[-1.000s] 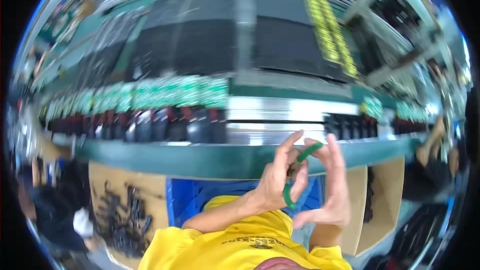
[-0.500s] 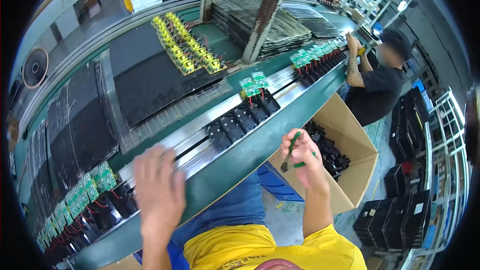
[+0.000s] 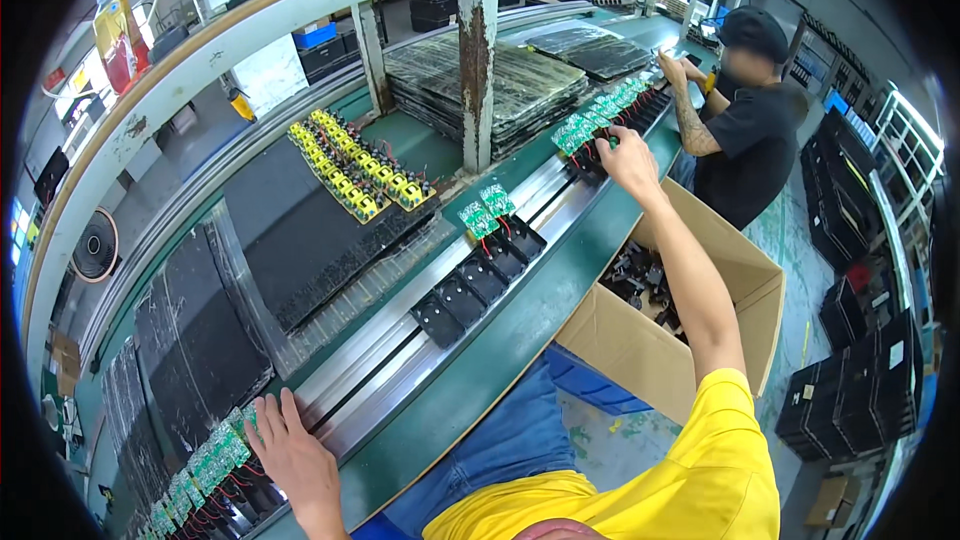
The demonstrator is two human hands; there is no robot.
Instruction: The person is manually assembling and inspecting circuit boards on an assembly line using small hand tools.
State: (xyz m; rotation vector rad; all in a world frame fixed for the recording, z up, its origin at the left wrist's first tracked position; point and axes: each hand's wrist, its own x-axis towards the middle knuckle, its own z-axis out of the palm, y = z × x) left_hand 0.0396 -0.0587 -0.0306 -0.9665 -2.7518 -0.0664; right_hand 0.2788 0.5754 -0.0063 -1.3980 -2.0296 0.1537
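My left hand (image 3: 297, 460) lies with fingers stretched out at the near end of the left row of green circuit boards (image 3: 215, 455), which are joined by red wires to black cases. At the far right row, my right hand (image 3: 630, 162) is closed beside the green boards (image 3: 588, 128) and their black cases. A bit of green handle shows at its fingers, from the nippers; their jaws are hidden. Between my hands, a short row of open black cases (image 3: 462, 290) sits on the metal rail (image 3: 365, 380), with a few green boards (image 3: 487, 208) standing at its far end.
A cardboard box (image 3: 640, 330) of black parts stands beside the bench under my right arm. Yellow-topped boards (image 3: 350, 170) lie on black sheets across the rail. A rusty post (image 3: 478, 60) rises beyond. A co-worker (image 3: 745, 130) works at the far right; black crates (image 3: 850, 390) are stacked behind.
My right hand, with the green-handled nippers, has moved from above the box out to the far right row. My left hand has shifted left and down to the left row of boards.
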